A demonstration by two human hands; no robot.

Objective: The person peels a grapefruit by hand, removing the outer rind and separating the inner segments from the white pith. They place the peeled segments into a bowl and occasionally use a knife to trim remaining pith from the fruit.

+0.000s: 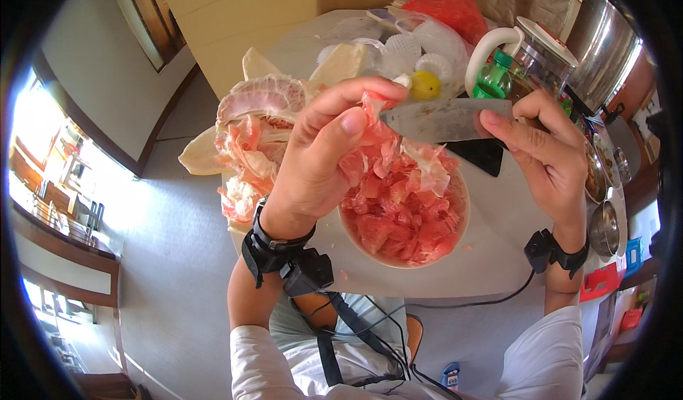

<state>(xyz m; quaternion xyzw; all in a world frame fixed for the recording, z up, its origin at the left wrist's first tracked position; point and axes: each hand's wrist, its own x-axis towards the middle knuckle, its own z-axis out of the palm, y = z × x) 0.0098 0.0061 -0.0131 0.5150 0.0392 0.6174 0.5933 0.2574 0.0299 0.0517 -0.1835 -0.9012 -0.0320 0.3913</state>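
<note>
A piece of pink pomelo (379, 140) with pale membrane is pinched in my left hand (320, 140), held up over the bowl. My right hand (544, 147) grips a knife (445, 119), its broad, stained blade pointing left so that the tip meets the top of the pomelo piece. Below both hands stands a round bowl (466, 218) heaped with peeled pink pomelo flesh (405, 218). Left of my left hand lies a pile of pomelo peel and membrane (249, 151), with thick pale rind around it. The knife's handle is mostly hidden in my right hand.
Behind the bowl are a green-capped bottle (495, 76), a yellow fruit (425, 85), white foam nets (402, 53) and a red mesh bag (445, 12). A glass kettle (544, 40) and a tall steel pot (603, 44) stand far right. A dark flat object (478, 156) lies under the knife.
</note>
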